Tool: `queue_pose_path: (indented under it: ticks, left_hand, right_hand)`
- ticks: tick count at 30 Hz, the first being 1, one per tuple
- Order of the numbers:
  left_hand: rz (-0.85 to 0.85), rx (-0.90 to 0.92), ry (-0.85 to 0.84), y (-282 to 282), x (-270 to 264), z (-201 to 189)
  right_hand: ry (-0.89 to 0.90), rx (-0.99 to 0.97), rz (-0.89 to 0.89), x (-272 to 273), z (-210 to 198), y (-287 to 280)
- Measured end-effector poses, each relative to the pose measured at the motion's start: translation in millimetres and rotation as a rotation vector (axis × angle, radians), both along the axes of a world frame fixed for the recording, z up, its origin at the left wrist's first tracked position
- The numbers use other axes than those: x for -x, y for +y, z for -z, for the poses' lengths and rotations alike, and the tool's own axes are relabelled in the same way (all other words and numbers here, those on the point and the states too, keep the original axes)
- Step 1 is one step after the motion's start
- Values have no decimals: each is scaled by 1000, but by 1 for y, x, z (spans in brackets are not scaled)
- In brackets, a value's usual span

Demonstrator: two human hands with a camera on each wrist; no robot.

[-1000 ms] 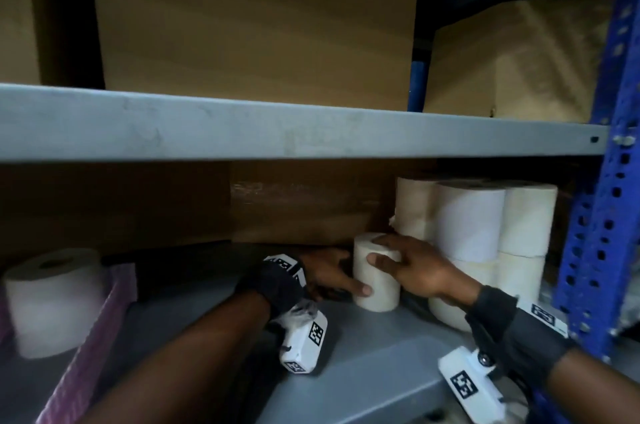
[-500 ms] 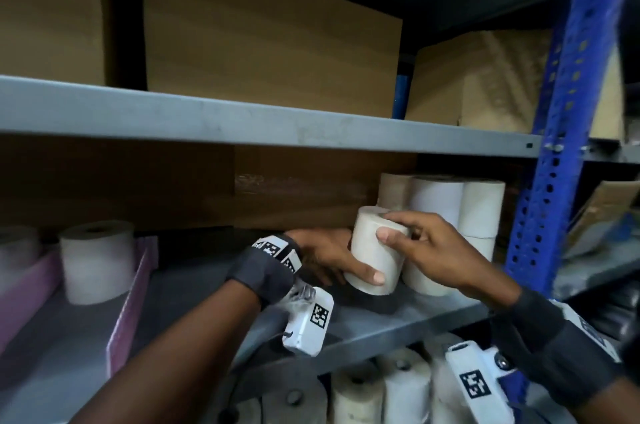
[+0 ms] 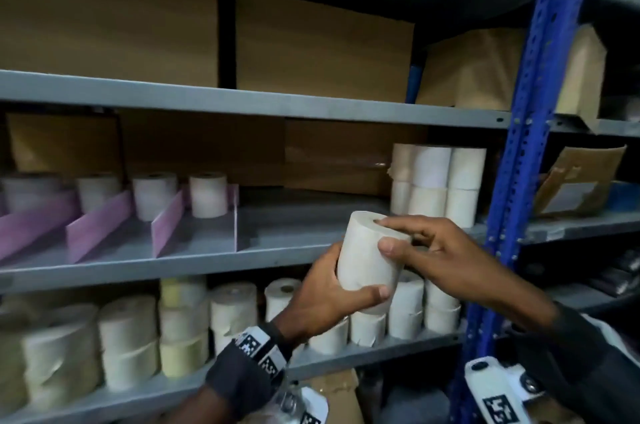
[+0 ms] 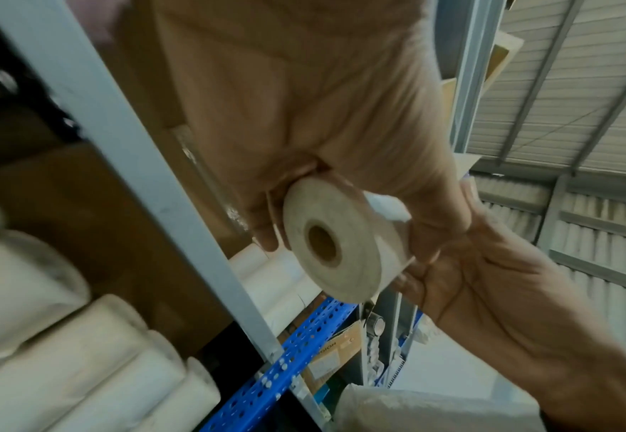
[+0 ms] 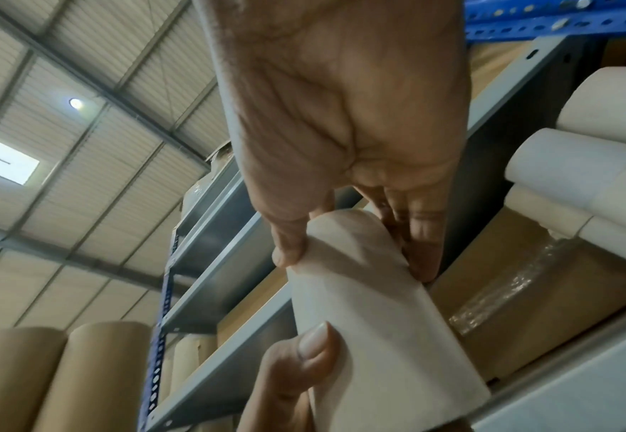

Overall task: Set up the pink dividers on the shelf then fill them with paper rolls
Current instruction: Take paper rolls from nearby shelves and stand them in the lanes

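Note:
A white paper roll (image 3: 367,268) is held in the air in front of the grey middle shelf (image 3: 194,268). My left hand (image 3: 332,295) grips its lower half, thumb across the front. My right hand (image 3: 415,247) pinches its top rim between thumb and fingers. The left wrist view shows the roll's (image 4: 337,245) hollow core end; the right wrist view shows its (image 5: 374,318) side. Pink dividers (image 3: 98,224) stand on the shelf's left half, with a roll (image 3: 207,195) at the back of each slot. A stack of rolls (image 3: 440,181) stands at the shelf's right end.
A blue perforated upright (image 3: 526,153) rises just right of my hands. Brown cardboard boxes (image 3: 322,49) fill the shelf above. Many more rolls (image 3: 128,340) crowd the shelf below. Bare shelf lies between the last divider (image 3: 236,216) and the stack.
Both hands have lifted the roll off the shelf and drawn it out toward me, away from the stack. The head view has pulled back and now takes in the dividers on the left.

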State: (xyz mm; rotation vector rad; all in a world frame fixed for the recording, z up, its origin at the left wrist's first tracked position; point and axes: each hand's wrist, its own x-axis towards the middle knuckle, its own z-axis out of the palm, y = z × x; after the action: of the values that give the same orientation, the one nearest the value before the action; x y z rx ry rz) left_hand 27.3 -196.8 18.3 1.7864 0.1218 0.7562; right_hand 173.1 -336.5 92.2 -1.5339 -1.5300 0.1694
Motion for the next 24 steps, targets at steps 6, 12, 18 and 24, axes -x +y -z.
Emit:
queue_pose_path:
  ticks: [6,12,18,24]
  left_hand:
    - [-119,17,-73,-41,96,14]
    - [-173,-2,-103,-53,200,16]
    - [-253,-26,-71,-47,320,23]
    - [-322,-71,-37,-22,439,35]
  right_hand:
    - [-189,111,-135,71,-13,-21]
    - [-282,181,-243,158,-22,-16]
    - [-253,186,-366,269,-17,6]
    - [-232,154,-398,382,-3,36]
